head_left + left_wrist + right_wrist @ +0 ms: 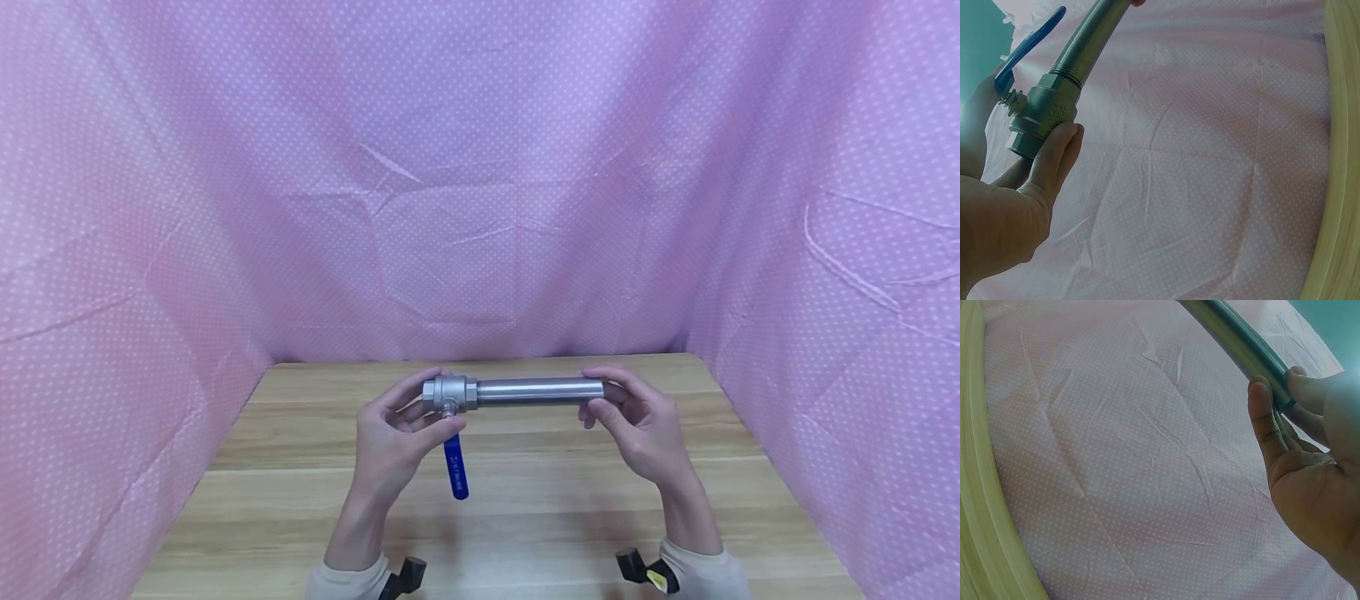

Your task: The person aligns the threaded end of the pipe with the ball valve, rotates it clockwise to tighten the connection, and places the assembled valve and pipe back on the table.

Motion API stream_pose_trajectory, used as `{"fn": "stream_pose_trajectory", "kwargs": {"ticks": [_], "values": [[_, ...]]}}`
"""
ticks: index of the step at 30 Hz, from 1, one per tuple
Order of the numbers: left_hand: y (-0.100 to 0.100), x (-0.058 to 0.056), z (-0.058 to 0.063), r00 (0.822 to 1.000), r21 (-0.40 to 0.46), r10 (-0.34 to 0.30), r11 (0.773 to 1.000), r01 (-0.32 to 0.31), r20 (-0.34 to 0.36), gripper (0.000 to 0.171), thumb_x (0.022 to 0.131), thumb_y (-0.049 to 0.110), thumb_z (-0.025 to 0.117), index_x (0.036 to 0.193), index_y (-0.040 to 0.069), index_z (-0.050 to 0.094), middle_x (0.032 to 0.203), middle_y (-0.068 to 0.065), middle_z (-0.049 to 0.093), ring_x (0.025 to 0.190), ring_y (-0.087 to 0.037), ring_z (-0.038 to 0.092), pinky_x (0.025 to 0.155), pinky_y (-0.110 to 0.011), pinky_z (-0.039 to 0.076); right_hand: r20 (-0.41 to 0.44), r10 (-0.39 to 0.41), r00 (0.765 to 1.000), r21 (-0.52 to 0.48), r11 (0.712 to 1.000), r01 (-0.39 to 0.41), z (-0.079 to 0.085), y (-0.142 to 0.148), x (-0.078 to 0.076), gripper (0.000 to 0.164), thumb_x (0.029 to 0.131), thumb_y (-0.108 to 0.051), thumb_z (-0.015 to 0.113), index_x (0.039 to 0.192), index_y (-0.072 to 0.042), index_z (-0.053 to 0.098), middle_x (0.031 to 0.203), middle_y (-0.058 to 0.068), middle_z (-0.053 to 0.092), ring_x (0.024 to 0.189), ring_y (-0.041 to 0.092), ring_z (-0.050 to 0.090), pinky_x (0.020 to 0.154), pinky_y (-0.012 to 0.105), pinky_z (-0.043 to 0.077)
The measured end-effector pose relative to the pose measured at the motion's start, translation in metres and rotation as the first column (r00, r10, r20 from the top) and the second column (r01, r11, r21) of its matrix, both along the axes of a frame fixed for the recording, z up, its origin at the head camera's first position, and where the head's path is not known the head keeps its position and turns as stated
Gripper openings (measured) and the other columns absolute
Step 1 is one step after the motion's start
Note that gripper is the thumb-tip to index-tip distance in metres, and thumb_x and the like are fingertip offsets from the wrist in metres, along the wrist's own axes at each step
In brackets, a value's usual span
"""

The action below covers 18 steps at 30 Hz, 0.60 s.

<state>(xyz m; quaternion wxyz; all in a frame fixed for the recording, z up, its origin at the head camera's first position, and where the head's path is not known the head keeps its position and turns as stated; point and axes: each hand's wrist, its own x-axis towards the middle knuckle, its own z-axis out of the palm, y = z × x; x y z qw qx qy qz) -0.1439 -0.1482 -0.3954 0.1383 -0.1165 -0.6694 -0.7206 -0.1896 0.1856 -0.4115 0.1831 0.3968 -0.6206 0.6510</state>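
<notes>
My left hand [393, 433] wraps the ball valve [452, 387] from its left, fingers behind the body and thumb in front, by the stem. The blue lever handle [456, 471] sticks out on my side of the valve. To the valve's right runs the bare steel pipe [540, 392], its near end set into the valve's hex collar [472, 393], with a few threads [1067, 70] showing at the joint. At the pipe's far end, well right of the valve, my right hand [645, 425] pinches it between thumb and fingers. Valve and pipe lie level, held up over the wooden tabletop [300, 458]; beyond the valve hangs a pink dotted curtain [517, 167]. I judge the step in hand to be handling the two as one joined piece; any twist at the joint would call for a firm left grip on the valve body while my right fingers roll the pipe. On the lever, pale lettering runs lengthwise, too small to read. Raised characters on the valve body perhaps include "WOG", but I can't be sure. The visible pipe shows no writing I can make out.
</notes>
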Motion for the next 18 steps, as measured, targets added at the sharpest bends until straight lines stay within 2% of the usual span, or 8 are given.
{"fn": "stream_pose_trajectory", "kwargs": {"ticks": [7,10,18], "values": [[-0.0003,0.0002,0.0011,1.000,0.001,0.001,1.000,-0.001,0.004,0.067,0.082,-0.011,0.093,0.144,0.004,0.073,0.141,-0.015,0.077,0.122,-0.018,0.083,0.104,-0.036,0.070,0.014,-0.026,1.000,0.006,1.000,0.026,0.0003,0.0003,0.0009,0.034,0.099,0.029,0.059,0.132,0.024,0.061,0.094,0.008,0.078,0.079,0.014,0.076,0.062,0.028,0.066],[-0.0004,0.0004,0.0013,1.000,0.002,0.001,1.000,-0.001,-0.001,0.068,0.081,-0.011,0.094,0.145,0.003,0.073,0.141,-0.015,0.077,0.122,-0.018,0.083,0.104,-0.036,0.070,0.025,-0.020,0.999,-0.001,1.000,0.020,0.0005,-0.0005,0.0006,0.034,0.099,0.029,0.058,0.132,0.025,0.060,0.094,0.007,0.078,0.079,0.013,0.076,0.062,0.028,0.066],[-0.0005,0.0006,0.0013,1.000,-0.001,0.002,1.000,-0.002,0.001,0.069,0.082,-0.010,0.094,0.145,0.003,0.072,0.141,-0.015,0.076,0.121,-0.018,0.083,0.105,-0.036,0.070,0.047,0.064,0.997,-0.033,0.997,-0.063,0.0027,-0.0019,0.0010,0.044,0.092,0.036,0.059,0.135,0.027,0.057,0.132,0.006,0.079,0.096,0.012,0.081,0.073,0.024,0.071]]}}
